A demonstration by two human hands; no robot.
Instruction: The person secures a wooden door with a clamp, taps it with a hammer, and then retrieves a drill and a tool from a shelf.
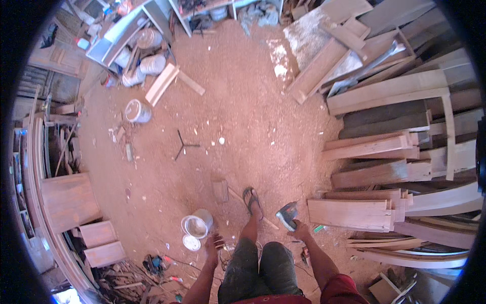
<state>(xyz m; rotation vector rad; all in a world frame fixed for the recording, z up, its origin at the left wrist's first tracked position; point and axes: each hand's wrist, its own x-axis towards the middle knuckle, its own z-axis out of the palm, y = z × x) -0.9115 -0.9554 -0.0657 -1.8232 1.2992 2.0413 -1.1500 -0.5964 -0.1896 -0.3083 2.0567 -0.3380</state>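
Observation:
At the lower right, my right hand (pixel 299 231) is closed around a handheld power tool (pixel 287 215) with a grey-blue body and a dark end. Its exact kind is too small to make out. My left hand (pixel 213 245) hangs low beside a whitish bucket (pixel 203 219), fingers partly spread, with nothing plainly in it. The bucket looks tilted, its mouth towards me. A round white lid (pixel 191 242) lies on the ground just in front of it.
Stacked boards (pixel 349 213) line the right side. Wooden panels (pixel 71 200) lean at the left. Another bucket (pixel 137 111), a black three-armed stand (pixel 183 145) and a wood block (pixel 220 191) are on the dusty floor. A teal power tool (pixel 154 264) lies among cords and scraps.

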